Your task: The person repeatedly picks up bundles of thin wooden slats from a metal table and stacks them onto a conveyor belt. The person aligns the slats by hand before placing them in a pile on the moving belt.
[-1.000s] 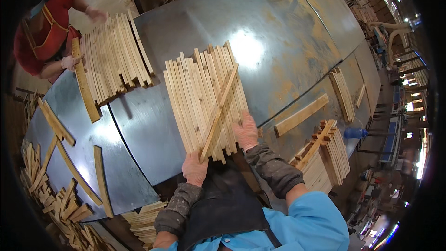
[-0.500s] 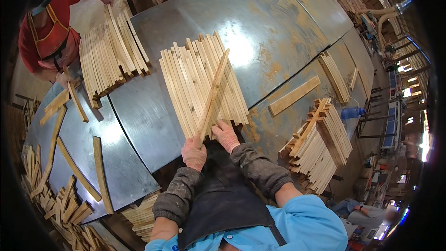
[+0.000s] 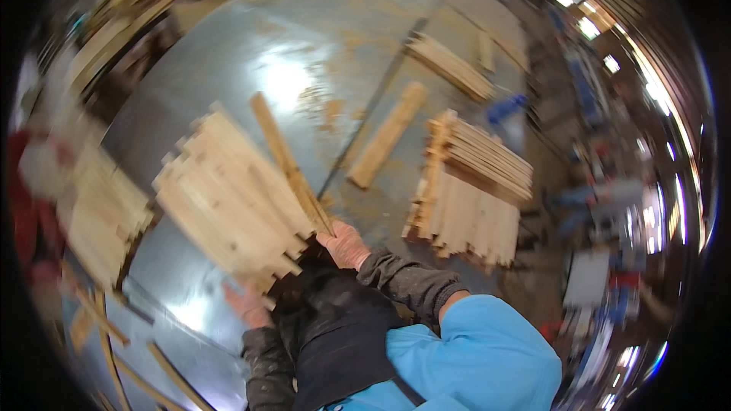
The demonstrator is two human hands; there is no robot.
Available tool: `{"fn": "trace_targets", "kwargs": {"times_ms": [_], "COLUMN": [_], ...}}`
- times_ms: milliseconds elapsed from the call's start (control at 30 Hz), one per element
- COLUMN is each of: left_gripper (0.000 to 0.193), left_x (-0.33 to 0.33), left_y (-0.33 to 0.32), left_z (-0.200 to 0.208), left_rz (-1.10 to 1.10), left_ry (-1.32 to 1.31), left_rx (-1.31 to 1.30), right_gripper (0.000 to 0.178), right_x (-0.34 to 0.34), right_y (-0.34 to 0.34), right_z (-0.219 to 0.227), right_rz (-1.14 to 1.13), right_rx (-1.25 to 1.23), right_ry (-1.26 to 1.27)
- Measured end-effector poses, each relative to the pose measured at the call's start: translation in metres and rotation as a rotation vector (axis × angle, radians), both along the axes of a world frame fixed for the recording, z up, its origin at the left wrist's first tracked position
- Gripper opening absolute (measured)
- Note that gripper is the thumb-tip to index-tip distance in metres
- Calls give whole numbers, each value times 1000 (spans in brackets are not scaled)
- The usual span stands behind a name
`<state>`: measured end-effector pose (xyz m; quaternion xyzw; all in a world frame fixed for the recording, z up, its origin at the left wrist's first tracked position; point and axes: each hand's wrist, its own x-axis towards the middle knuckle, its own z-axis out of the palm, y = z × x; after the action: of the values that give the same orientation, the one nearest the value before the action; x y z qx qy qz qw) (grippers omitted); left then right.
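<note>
Strips of pale wood lie side by side in a layer [image 3: 228,198] on the metal table in front of me. At its right edge my right hand [image 3: 344,245], in a pinkish glove, is closed on the near end of a long wooden strip [image 3: 276,141]. That strip slants away to the far left along the layer's right side. My gloved left hand [image 3: 250,306] is at the near left corner of the layer, blurred, its fingers seemingly stretched out and apart. Whether it touches the strip ends I cannot tell.
A stack of strips [image 3: 476,217] stands at the right, with a single board [image 3: 388,135] and a bundle [image 3: 451,67] beyond. A blue object [image 3: 506,109] is near them. At the left a blurred co-worker [image 3: 34,198] is beside another layer [image 3: 103,217]; loose strips [image 3: 179,377] lie nearer.
My view has turned right, so things have shifted left. The wooden strip has left my left hand and is now in my right, at the layer's right side. My left hand has moved left.
</note>
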<state>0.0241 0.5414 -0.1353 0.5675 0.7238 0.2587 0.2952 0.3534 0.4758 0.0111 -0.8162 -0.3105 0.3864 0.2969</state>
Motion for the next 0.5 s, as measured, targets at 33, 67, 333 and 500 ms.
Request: {"fn": "trace_targets", "kwargs": {"times_ms": [33, 67, 333, 500], "left_gripper": [94, 96, 78, 86], "left_x": [6, 8, 15, 27], "left_y": [13, 27, 69, 61], "left_z": [-1, 2, -12, 16], "left_rz": [50, 115, 7, 22], "left_ry": [-298, -568, -625, -474], "left_rx": [-109, -236, -420, -426], "right_gripper": [51, 53, 40, 35], "right_x": [25, 50, 185, 278], "right_y": [-28, -53, -140, -275], "right_z": [4, 18, 106, 64], "right_rz": [-52, -91, -246, -350], "right_rx": [214, 175, -81, -323], "right_ry": [-56, -74, -268, -687]}}
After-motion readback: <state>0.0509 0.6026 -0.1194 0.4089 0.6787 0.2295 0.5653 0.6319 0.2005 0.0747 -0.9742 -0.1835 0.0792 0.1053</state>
